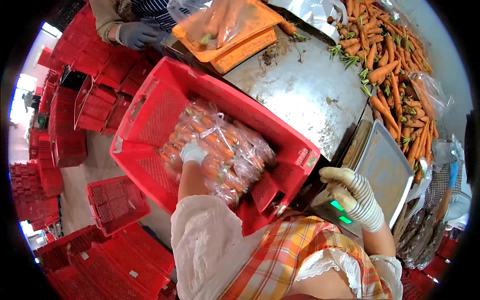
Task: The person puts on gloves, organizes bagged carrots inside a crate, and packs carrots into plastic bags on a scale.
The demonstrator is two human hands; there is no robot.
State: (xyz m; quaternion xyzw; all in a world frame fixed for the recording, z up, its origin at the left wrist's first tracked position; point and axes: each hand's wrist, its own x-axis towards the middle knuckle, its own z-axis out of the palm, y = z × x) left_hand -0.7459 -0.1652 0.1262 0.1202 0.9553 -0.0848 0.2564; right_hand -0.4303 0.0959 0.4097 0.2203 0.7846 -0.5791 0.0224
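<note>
A red plastic crate (150, 85) stands tilted in view at the centre, with several clear bags of carrots (220, 145) inside. My left hand (192, 153), in a white glove, reaches into the crate and touches the bags; its fingers are partly hidden against the plastic, so its grip cannot be made out. Over the lit display of a metal scale (387, 175) is my right hand (352, 192), in a striped glove, its fingers curled loosely and apart with nothing visible in them.
Loose carrots (390, 75) are heaped on the metal table (300, 95). An orange basket (245, 50) holds bagged carrots beside a co-worker's gloved hand (137, 35). Stacked red crates (107, 260) fill the left side. Another person's blue-gloved hand (453, 175) is at the far right.
</note>
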